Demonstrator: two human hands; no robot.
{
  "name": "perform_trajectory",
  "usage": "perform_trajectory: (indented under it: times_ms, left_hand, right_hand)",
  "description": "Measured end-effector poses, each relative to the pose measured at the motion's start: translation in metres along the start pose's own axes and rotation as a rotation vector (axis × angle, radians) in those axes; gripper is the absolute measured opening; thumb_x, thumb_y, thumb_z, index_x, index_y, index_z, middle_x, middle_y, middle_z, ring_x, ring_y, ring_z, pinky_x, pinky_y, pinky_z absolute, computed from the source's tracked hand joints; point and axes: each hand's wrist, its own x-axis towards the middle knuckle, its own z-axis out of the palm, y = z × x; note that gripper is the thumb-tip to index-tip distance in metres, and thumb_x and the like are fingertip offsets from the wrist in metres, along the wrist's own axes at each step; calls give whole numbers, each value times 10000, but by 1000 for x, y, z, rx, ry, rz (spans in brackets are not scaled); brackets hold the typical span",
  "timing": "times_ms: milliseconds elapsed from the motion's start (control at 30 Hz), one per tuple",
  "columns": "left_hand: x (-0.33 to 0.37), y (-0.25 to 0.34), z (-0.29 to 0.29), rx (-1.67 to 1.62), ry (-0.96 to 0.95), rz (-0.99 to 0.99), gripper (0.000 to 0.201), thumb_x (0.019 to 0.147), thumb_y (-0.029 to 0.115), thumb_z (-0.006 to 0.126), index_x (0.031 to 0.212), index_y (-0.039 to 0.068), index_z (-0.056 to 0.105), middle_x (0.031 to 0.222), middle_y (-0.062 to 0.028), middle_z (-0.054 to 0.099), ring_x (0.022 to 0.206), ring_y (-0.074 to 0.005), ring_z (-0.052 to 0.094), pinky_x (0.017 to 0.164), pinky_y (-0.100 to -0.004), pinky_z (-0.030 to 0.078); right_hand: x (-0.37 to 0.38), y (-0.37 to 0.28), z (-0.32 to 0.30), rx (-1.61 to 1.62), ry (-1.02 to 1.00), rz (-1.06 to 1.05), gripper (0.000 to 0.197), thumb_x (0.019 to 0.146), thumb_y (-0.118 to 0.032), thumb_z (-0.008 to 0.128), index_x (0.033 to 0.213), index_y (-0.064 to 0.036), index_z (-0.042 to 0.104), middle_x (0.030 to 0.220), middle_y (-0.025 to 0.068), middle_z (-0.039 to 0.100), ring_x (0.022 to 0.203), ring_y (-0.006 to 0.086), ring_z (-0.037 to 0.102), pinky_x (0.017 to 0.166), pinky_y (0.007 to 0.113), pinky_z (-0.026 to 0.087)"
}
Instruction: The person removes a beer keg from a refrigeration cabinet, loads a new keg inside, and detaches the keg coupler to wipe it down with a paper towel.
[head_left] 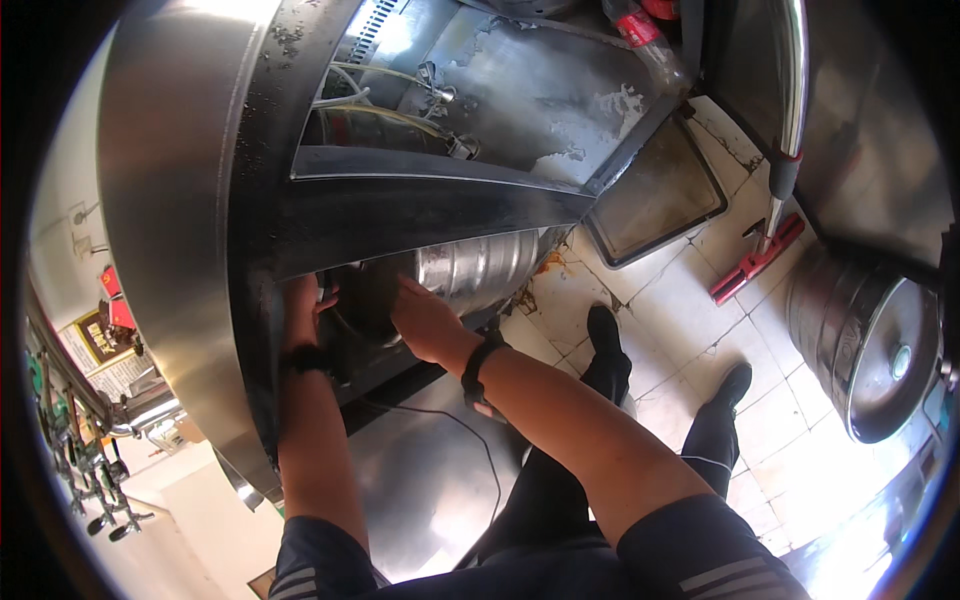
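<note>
A ribbed metal keg (485, 265) lies in view inside the lower opening of a dark-framed steel cabinet (410, 215). My right hand (428, 322) is at the keg's near end, its fingers curled over the shadowed rim. Deeper in the opening, left of the keg, my left hand (303, 305) is closed beside a small shiny part. What it grips is too dark to make out. Both wrists carry dark bands. Above, in the upper opening, pale hoses (390, 105) run to metal keg couplers (440, 95).
Another steel keg (880, 350) stands at the right. A shallow dark-rimmed tray (660, 195) and a red floor squeegee head (755, 262) with a metal pole rest on the tiles. A plastic bottle (645, 45) is at the top. A thin black cable (480, 440) hangs near my legs.
</note>
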Motion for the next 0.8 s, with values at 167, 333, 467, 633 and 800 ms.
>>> perform_trajectory:
  times_ms: [167, 333, 467, 633, 800]
  left_hand:
    - [10, -5, 6, 16, 3, 125, 605, 896, 473, 518, 1354, 93, 413, 1157, -100, 585, 912, -235, 631, 752, -363, 519]
    - [11, -12, 8, 13, 15, 230, 598, 896, 470, 519, 1342, 83, 422, 1163, -106, 582, 923, -243, 626, 768, -367, 515]
    - [12, -18, 14, 11, 20, 317, 593, 895, 467, 520, 1332, 76, 429, 1168, -111, 580, 931, -250, 622, 781, -370, 511]
    - [26, -40, 35, 78, 86, 549, 587, 895, 463, 521, 1320, 67, 438, 1174, -116, 577, 942, -259, 617, 797, -374, 507]
    - [40, -48, 62, 191, 99, 682, 581, 895, 459, 522, 1308, 57, 447, 1180, -122, 575, 953, -267, 612, 813, -378, 502]
  right_hand:
    - [-5, 5, 1, -37, 61, 5, 222, 740, -157, 571, 894, -58, 696, 1064, 82, 633, 1144, 212, 511, 1143, 360, 174]
    - [-6, 4, -4, 65, 154, -1, 227, 742, -137, 561, 899, -38, 691, 1075, 93, 629, 1160, 217, 500, 1141, 363, 177]
    - [-6, 5, -10, 88, 236, 21, 270, 738, -138, 567, 950, -14, 679, 1127, 112, 607, 1188, 236, 476, 1139, 361, 178]
    - [-3, -8, -10, 132, 45, 101, 302, 738, -127, 575, 1002, -11, 665, 1149, 126, 595, 1198, 247, 470, 1121, 359, 214]
    - [-1, 17, 9, 131, 108, 62, 278, 736, -105, 585, 986, -19, 672, 1166, 117, 592, 1215, 241, 455, 1097, 337, 255]
